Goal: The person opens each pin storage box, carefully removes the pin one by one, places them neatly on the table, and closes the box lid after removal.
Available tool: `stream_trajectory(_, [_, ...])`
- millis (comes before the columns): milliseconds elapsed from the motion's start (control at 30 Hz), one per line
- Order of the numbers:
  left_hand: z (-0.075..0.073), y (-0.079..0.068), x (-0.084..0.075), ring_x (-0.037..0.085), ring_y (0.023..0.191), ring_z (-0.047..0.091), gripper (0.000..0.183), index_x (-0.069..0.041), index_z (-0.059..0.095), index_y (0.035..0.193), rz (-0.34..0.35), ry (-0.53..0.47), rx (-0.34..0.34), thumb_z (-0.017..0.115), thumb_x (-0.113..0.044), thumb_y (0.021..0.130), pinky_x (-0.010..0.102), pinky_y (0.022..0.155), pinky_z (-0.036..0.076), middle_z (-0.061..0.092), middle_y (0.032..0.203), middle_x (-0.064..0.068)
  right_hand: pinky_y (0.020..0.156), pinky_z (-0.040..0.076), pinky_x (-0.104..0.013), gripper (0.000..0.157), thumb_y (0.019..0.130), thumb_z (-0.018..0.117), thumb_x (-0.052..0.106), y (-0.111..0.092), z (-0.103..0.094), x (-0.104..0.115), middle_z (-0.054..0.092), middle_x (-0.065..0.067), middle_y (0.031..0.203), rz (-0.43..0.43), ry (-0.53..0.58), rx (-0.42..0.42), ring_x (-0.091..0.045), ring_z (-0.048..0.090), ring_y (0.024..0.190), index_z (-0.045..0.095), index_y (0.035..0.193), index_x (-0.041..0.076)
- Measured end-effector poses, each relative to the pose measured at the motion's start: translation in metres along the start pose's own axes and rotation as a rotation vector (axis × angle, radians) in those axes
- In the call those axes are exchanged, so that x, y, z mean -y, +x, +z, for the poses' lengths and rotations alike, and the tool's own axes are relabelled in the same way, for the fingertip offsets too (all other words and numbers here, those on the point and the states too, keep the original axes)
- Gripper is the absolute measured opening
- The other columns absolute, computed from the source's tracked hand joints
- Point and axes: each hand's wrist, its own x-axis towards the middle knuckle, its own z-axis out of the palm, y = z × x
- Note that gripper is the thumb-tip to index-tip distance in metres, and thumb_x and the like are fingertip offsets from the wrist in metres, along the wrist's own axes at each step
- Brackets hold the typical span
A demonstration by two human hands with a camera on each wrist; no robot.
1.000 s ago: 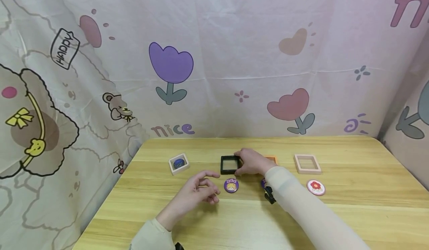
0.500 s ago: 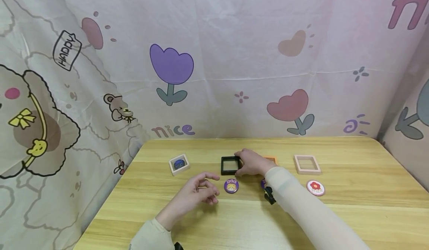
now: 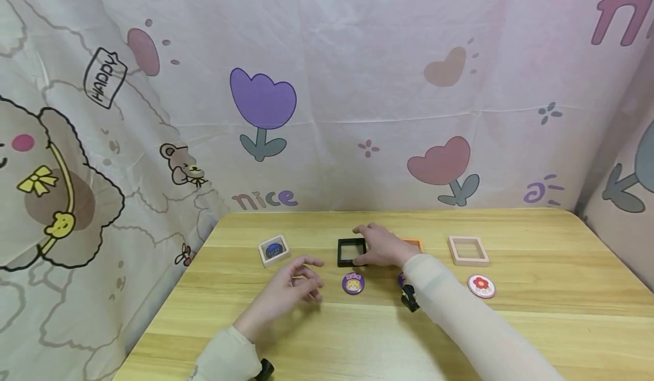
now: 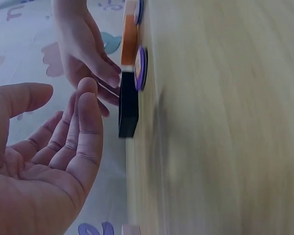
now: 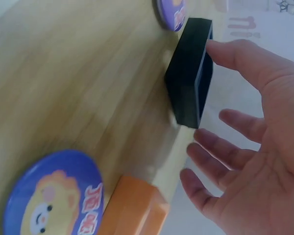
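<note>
My right hand (image 3: pixel 384 246) is over the right side of a square black frame (image 3: pixel 346 264), fingers spread and lifted. In the right wrist view the thumb tip meets the rim of that black frame (image 5: pixel 186 73), while the other fingers hang apart from it. Just in front of the frame lies a round purple badge (image 3: pixel 353 283) with a yellow animal face. My left hand (image 3: pixel 288 284) hovers left of this badge, loosely curled with nothing in it. Partly behind the right hand is an orange frame (image 3: pixel 413 243). A second purple badge (image 5: pixel 54 200) is mostly hidden by the right wrist in the head view.
On the left stands a whitish frame (image 3: pixel 264 258) with a dark blue badge (image 3: pixel 273 250) inside. Toward the right are a pale pink frame (image 3: pixel 469 262) and a red-flower badge (image 3: pixel 481 285). A printed cloth (image 3: pixel 352 171) hangs behind the wooden table (image 3: pixel 368 341).
My right index finger has lifted off the black frame's far corner. My left hand has drawn slightly left, away from the purple badge. The frames and badges hold their places.
</note>
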Motion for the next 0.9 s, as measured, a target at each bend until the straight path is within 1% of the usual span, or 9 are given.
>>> stream_trajectory(133, [-0.011, -0.001, 0.003, 0.039, 0.093, 0.076, 0.043, 0.003, 0.053, 0.145, 0.006, 0.03, -0.047, 0.065, -0.011, 0.106, 0.043, 0.082, 0.068, 0.069, 0.114, 0.032, 0.12, 0.046, -0.064, 0.073, 0.096, 0.081, 0.033, 0.003, 0.002, 0.008, 0.051, -0.026, 0.159, -0.018, -0.005, -0.038, -0.046, 0.053, 0.144, 0.051, 0.157, 0.005])
stream_trajectory(300, [-0.025, -0.001, 0.002, 0.035, 0.092, 0.077, 0.04, 0.002, 0.054, 0.143, 0.022, 0.055, -0.099, 0.064, -0.011, 0.107, 0.044, 0.08, 0.068, 0.069, 0.113, 0.032, 0.118, 0.048, -0.062, 0.066, 0.097, 0.079, 0.029, 0.008, 0.008, 0.019, 0.057, -0.024, 0.154, -0.072, -0.011, -0.076, -0.043, 0.056, 0.141, 0.055, 0.152, 0.004])
stream_trajectory(400, [-0.035, -0.001, -0.001, 0.031, 0.093, 0.077, 0.039, 0.0, 0.053, 0.146, 0.007, 0.035, -0.134, 0.061, -0.013, 0.109, 0.044, 0.082, 0.067, 0.07, 0.114, 0.027, 0.119, 0.048, -0.059, 0.064, 0.097, 0.079, 0.026, 0.01, 0.012, 0.027, 0.059, -0.022, 0.153, -0.099, 0.007, -0.086, -0.042, 0.057, 0.141, 0.055, 0.151, 0.003])
stream_trajectory(467, [-0.043, 0.0, -0.005, 0.027, 0.093, 0.076, 0.039, -0.001, 0.052, 0.147, -0.01, 0.015, -0.165, 0.058, -0.015, 0.111, 0.044, 0.085, 0.067, 0.071, 0.114, 0.021, 0.119, 0.049, -0.057, 0.063, 0.097, 0.079, 0.025, 0.01, 0.015, 0.033, 0.059, -0.022, 0.153, -0.114, 0.024, -0.086, -0.042, 0.057, 0.141, 0.055, 0.151, 0.001])
stream_trajectory(533, [-0.051, 0.0, -0.008, 0.022, 0.093, 0.076, 0.039, -0.003, 0.052, 0.148, -0.027, -0.007, -0.201, 0.057, -0.018, 0.112, 0.044, 0.087, 0.067, 0.073, 0.114, 0.015, 0.118, 0.05, -0.055, 0.063, 0.097, 0.079, 0.024, 0.01, 0.018, 0.039, 0.059, -0.022, 0.152, -0.128, 0.044, -0.08, -0.041, 0.059, 0.139, 0.055, 0.151, 0.0])
stream_trajectory(600, [-0.06, 0.0, -0.01, 0.02, 0.092, 0.076, 0.04, -0.002, 0.051, 0.148, -0.031, -0.006, -0.236, 0.057, -0.018, 0.112, 0.043, 0.087, 0.067, 0.074, 0.113, 0.012, 0.119, 0.05, -0.054, 0.064, 0.098, 0.078, 0.023, 0.011, 0.021, 0.045, 0.058, -0.023, 0.152, -0.138, 0.062, -0.062, -0.041, 0.059, 0.139, 0.053, 0.153, 0.0])
stream_trajectory(733, [-0.076, -0.001, -0.009, 0.021, 0.091, 0.077, 0.042, 0.0, 0.05, 0.149, -0.036, 0.021, -0.299, 0.059, -0.015, 0.111, 0.037, 0.082, 0.068, 0.073, 0.12, 0.022, 0.12, 0.049, -0.052, 0.065, 0.1, 0.076, 0.024, 0.013, 0.028, 0.057, 0.058, -0.022, 0.152, -0.146, 0.091, -0.013, -0.039, 0.058, 0.14, 0.051, 0.155, 0.003])
stream_trajectory(833, [-0.086, -0.002, -0.004, 0.023, 0.09, 0.077, 0.043, 0.001, 0.05, 0.149, -0.05, 0.059, -0.337, 0.061, -0.012, 0.109, 0.034, 0.078, 0.068, 0.069, 0.125, 0.031, 0.121, 0.049, -0.05, 0.065, 0.1, 0.076, 0.026, 0.016, 0.034, 0.065, 0.058, -0.021, 0.153, -0.156, 0.083, 0.01, -0.038, 0.059, 0.14, 0.051, 0.156, 0.004])
stream_trajectory(900, [-0.092, -0.002, 0.001, 0.025, 0.091, 0.077, 0.044, 0.002, 0.049, 0.149, -0.072, 0.092, -0.355, 0.062, -0.011, 0.109, 0.034, 0.079, 0.068, 0.067, 0.126, 0.033, 0.121, 0.05, -0.049, 0.066, 0.1, 0.076, 0.026, 0.018, 0.039, 0.069, 0.058, -0.02, 0.152, -0.17, 0.069, 0.017, -0.036, 0.059, 0.139, 0.051, 0.156, 0.003])
